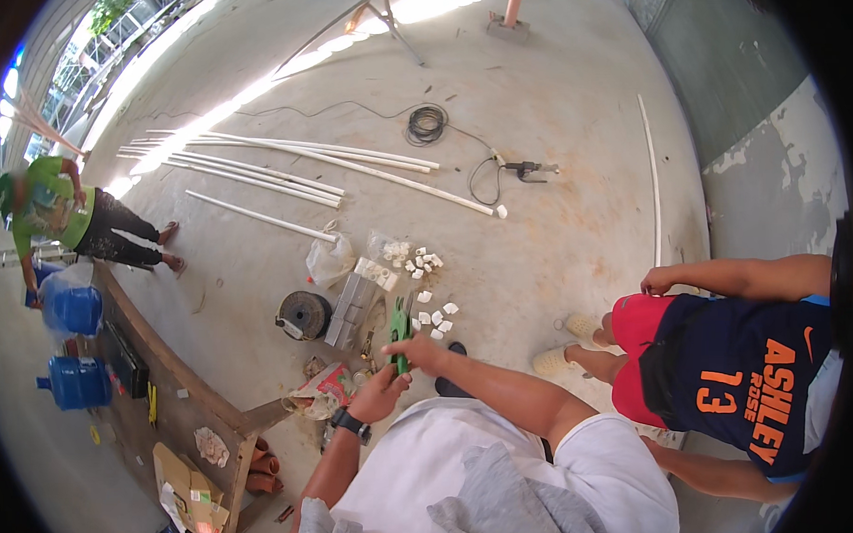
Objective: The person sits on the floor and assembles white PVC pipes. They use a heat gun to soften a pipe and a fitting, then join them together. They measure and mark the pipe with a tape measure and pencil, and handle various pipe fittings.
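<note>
While the right hand (425, 353) wraps fingers around a green tool (398, 322), the left hand (377, 396) curls alongside — hold unclear.

"What's beyond your pipe cutter (399, 329)?"
"Pipe fittings (437, 318) on the floor (558, 262), just ahead of me. Left of them, a toolbox (353, 311), then a reel (303, 314)."
"Farther out?"
"Pipes (268, 217), ahead and left; past their right ends, a cable coil (418, 133). A co-worker (714, 380) is on my right."
</note>
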Available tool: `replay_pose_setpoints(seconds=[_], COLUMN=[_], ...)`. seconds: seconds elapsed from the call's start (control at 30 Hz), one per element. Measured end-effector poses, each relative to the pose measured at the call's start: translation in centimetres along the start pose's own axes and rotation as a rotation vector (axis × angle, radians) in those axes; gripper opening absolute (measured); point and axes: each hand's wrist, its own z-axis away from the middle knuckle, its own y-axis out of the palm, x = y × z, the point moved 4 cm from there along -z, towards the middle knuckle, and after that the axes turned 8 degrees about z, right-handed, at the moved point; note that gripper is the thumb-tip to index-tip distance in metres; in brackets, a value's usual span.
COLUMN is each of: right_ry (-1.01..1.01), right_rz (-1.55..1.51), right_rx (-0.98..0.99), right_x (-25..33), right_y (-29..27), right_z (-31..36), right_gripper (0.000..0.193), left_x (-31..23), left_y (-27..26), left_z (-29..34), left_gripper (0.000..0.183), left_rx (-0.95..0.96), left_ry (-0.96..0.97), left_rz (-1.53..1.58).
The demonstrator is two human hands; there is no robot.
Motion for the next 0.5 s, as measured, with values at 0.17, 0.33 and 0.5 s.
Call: replay_pose_setpoints(seconds=[0.17, 0.33, 0.5], right_ry=[-0.053, 0.111, 0.395], right_rz=[0.353, 0.457, 0.580], right_rx=[-0.250, -0.348, -0.323], right_x=[-0.3, -4.3, -7.1], right_y=[-12.6, -24.3, -30.7], right_z=[-2.2, 0.7, 5.1], right_gripper=[0.049, 0.040, 0.048], left_x=[0.7, 9.0, 20.1], left_y=[-3.2, -9.1, -12.9], left_z=[-4.7, -9.4, -9.2], left_gripper=[0.038, 0.040, 0.039], left_rx=[-0.042, -0.405, -0.395], left_ry=[-0.017, -0.154, -0.759], left_rz=[0.159, -0.272, 0.029])
